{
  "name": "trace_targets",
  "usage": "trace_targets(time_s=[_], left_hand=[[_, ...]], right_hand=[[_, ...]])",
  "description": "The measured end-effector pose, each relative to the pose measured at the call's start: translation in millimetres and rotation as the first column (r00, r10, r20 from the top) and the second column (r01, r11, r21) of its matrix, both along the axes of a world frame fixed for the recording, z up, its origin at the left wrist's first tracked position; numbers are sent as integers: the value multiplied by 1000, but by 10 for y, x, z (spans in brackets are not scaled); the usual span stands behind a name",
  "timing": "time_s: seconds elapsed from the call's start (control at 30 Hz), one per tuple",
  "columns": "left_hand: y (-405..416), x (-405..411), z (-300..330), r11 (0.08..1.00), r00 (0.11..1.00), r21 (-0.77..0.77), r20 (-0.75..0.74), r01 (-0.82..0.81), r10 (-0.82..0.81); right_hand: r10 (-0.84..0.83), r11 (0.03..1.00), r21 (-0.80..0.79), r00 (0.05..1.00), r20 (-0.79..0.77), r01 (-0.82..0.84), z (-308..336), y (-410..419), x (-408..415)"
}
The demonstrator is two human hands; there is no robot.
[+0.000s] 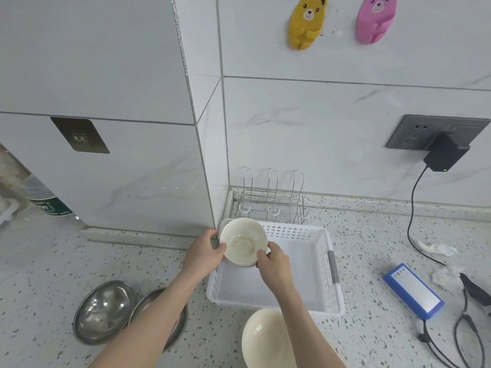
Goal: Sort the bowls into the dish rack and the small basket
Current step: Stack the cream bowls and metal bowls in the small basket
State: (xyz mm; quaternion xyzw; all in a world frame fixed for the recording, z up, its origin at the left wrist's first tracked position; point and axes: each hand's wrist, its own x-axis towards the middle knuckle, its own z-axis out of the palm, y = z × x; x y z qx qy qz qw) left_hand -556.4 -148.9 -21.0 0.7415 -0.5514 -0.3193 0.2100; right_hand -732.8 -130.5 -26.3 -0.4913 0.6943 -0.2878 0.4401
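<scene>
Both hands (206,252) around cream bowl (243,241)

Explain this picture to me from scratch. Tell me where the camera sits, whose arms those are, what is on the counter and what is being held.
There is no machine here. The one picture comes from a wide-angle camera worn on a person's head, looking forward and down, so the two bare arms are that person's own.

The left hand and the right hand together hold a small cream bowl, tilted toward the camera, over the near-left part of a white plastic basket. Behind the basket, against the tiled wall, stands a wire dish rack with nothing in it.

On the speckled counter in front lie two steel bowls, one partly hidden by the left arm, and a larger cream bowl. To the right are a blue box, cables and crumpled tissue.
</scene>
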Motion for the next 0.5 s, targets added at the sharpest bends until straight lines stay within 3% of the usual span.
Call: trace_targets(time_s=[0.5], left_hand=[[-21, -21, -18, 999, 999, 33, 15, -29, 29]], right_hand=[[57, 995, 77, 998, 39, -59, 62, 18, -51]])
